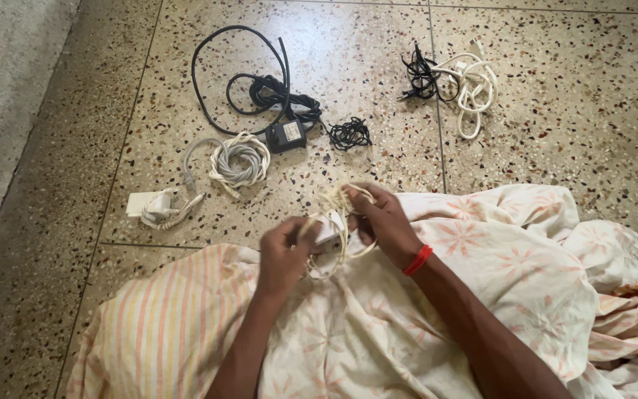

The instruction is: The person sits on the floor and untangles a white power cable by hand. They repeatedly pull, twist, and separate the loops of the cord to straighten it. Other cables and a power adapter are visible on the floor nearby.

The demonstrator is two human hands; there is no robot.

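Both hands work over a crumpled cream cloth (pixel 422 318) with pale orange flower print and a striped part at its left, spread on the speckled terrazzo floor (pixel 555 133). Left hand (pixel 283 255): fingers curled closed around the near side of a coil of cream-white cable (pixel 336 222), which appears to wrap a small white block; motion blur hides the exact grip. Right hand (pixel 384 220): fingers pinched on the far side of the same coil, loops running between thumb and fingertips; a red band (pixel 417 260) sits on that wrist. The coil is held off the cloth, just above its far edge, between the two hands. Remaining positions taken from the coil. Left and slightly beyond it, on the floor: a white charger (pixel 151 205) with its thin lead bunched beside it. Beyond that, left of the coil: a grey-white coiled cable (pixel 239 161). Directly beyond the coil: a small black tangle of wire (pixel 349 133), and just left of this a black power adapter (pixel 286 134) with a long black cord (pixel 230 74) looping farther out. Farthest, beyond and right of the coil: a white cable bundle (pixel 472 85) touching a small black wire bundle (pixel 421 74), well apart from the adapter group.
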